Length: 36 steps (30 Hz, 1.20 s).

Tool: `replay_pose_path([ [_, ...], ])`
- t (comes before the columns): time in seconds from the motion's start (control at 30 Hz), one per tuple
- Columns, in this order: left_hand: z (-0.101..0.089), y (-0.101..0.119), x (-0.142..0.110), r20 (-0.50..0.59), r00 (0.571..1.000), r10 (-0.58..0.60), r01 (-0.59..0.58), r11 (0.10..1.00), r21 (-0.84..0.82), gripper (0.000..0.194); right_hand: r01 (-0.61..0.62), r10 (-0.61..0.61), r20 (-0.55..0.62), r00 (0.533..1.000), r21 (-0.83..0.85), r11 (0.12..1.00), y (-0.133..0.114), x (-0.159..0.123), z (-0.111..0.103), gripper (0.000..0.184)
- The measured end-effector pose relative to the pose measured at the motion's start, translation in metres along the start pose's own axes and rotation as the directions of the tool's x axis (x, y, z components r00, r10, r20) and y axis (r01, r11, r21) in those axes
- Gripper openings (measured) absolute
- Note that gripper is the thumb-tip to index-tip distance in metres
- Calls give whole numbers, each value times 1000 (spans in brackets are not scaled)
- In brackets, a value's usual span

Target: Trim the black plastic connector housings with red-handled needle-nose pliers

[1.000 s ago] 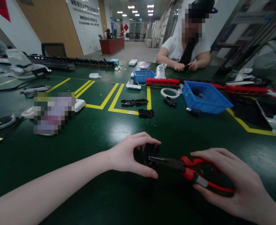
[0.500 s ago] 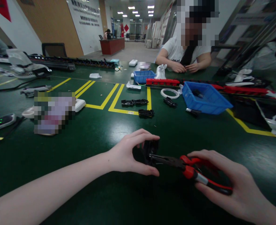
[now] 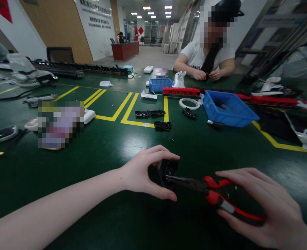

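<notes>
My left hand (image 3: pixel 143 173) pinches a small black plastic part (image 3: pixel 167 171) between thumb and fingers, holding it on the green table (image 3: pixel 103 149). My right hand (image 3: pixel 263 205) is wrapped round the red handles of long-nose pliers (image 3: pixel 210 194). The pliers' dark jaws reach left into the black part. Both hands sit near the table's front edge, about a hand's width apart.
More black parts (image 3: pixel 149 113) (image 3: pixel 162 125) lie by yellow floor-tape lines ahead. A large blue bin (image 3: pixel 228 109), a small blue bin (image 3: pixel 160 84), a white ring (image 3: pixel 189 103) and red rails (image 3: pixel 180 91) stand farther back. A seated person (image 3: pixel 208 57) works across the table. A blurred item (image 3: pixel 59 123) lies left.
The hands and pliers shifted slightly; my right hand slid a little to the right and lower along the handles. The black part stays gripped in my left hand.
</notes>
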State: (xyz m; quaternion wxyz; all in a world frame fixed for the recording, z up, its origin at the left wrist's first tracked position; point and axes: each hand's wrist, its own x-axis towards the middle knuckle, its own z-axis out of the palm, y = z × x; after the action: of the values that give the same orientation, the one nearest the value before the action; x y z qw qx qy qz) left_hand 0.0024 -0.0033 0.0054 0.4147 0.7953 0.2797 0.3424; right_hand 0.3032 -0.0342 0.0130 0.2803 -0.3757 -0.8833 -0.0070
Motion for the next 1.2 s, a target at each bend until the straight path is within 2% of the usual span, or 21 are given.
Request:
replay_pose_path([
  [0.2,1,0,0,-58,998,21,-19,999,26,70,-59,59,1,998,67,996,0,3,4,39],
  [0.4,1,0,1,-56,998,11,-10,1000,25,69,-102,101,8,995,98,990,1,1,6,40],
  [0.73,1,-1,1,-10,999,33,-32,999,21,70,57,-58,-24,998,-50,997,3,2,-1,57],
  [0.9,1,-3,1,4,1000,13,-13,1000,22,71,85,-86,-23,996,-60,995,5,2,-2,57],
  [1.07,0,0,1,13,1000,-13,13,1000,4,71,14,-14,-17,1000,4,1000,2,3,-1,51],
  [1.2,1,0,2,-27,1000,-15,14,1000,-6,68,-79,74,45,996,119,990,0,5,3,43],
])
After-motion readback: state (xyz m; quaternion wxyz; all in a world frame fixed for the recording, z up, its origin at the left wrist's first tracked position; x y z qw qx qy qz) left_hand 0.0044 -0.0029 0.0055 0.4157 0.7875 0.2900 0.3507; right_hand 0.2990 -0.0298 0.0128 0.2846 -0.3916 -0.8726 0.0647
